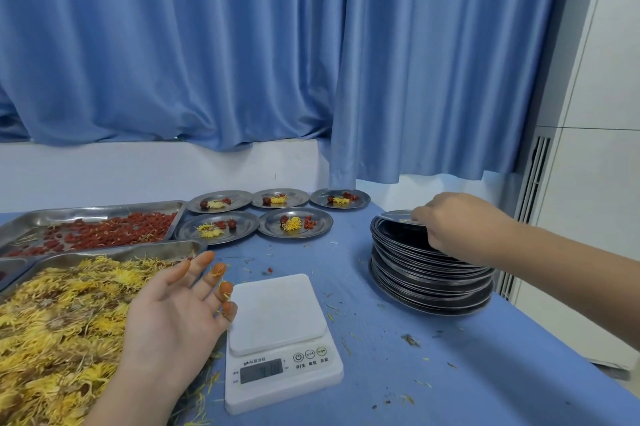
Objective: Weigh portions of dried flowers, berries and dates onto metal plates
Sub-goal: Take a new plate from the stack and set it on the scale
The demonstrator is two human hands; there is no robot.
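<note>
A white digital scale (pixel 278 341) sits on the blue table with nothing on its platform. My left hand (pixel 176 315) hovers palm up just left of it, fingers spread and stained orange, holding nothing. My right hand (pixel 453 223) grips the top plate of a tall stack of metal plates (pixel 429 273) at the right. A tray of yellow dried flowers (pixel 62 318) lies at the near left, with a tray of red berries (pixel 104 228) behind it. Several filled metal plates (pixel 294 223) with flowers, berries and dates stand at the back.
Blue curtains (pixel 242 45) hang behind the table above a white sill. A white cabinet (pixel 595 148) stands at the right past the table's edge. Loose petals and crumbs (pixel 410 341) dot the blue tablecloth around the scale.
</note>
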